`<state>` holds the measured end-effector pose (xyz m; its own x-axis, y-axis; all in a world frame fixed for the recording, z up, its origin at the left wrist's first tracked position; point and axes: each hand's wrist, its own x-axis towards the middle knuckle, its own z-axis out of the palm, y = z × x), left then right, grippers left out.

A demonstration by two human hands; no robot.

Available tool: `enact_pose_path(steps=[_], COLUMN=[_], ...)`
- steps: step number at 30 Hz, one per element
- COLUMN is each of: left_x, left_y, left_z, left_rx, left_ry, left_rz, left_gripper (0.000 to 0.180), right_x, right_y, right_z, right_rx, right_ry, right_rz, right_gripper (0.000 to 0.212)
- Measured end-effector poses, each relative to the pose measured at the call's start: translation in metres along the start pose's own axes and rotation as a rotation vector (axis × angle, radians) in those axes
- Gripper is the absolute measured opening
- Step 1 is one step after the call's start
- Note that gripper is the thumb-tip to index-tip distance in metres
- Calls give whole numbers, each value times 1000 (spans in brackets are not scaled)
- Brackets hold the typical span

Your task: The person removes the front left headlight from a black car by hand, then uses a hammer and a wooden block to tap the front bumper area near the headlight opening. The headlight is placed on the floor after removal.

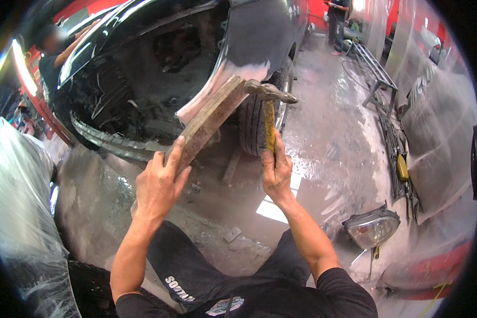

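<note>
My left hand (160,179) is closed round the near end of a long wooden block (209,121), which slants up and away to the right. Its far end lies over the pinkish, filler-coated edge of a dark car fender (252,45). In my right hand (276,167) is a hammer (270,114) with a yellow handle, held upright. The hammer's metal head is right beside the block's far end; whether they touch I cannot tell. Behind the hammer stands the front tyre (253,124), partly hidden by the block and my hand.
The car's front (143,69) is stripped, with its inner bay exposed. A loose headlight (372,227) lies on the wet floor at right. Plastic sheeting (21,206) hangs at left, and a metal stand (373,71) is farther back right. A person (53,50) leans on the car's far side; another person (336,24) stands behind.
</note>
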<state>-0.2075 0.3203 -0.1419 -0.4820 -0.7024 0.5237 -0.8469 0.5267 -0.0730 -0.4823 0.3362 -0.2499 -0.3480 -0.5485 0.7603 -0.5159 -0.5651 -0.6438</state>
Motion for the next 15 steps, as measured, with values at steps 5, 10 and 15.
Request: enact_pose_path(steps=[5,10,15], left_x=[1,8,10], left_y=[4,2,1], left_z=[-1,-1,0], left_rx=[27,38,52], left_ry=[69,102,96], left_rz=[-12,-25,-28], left_gripper=[84,84,86], right_x=[-9,-9,-10], right_y=[1,-7,-14], right_z=[-2,5,8], right_rx=[31,117,132], right_ry=[-38,-44,-34], right_rz=[56,18,22], right_gripper=[54,53,54])
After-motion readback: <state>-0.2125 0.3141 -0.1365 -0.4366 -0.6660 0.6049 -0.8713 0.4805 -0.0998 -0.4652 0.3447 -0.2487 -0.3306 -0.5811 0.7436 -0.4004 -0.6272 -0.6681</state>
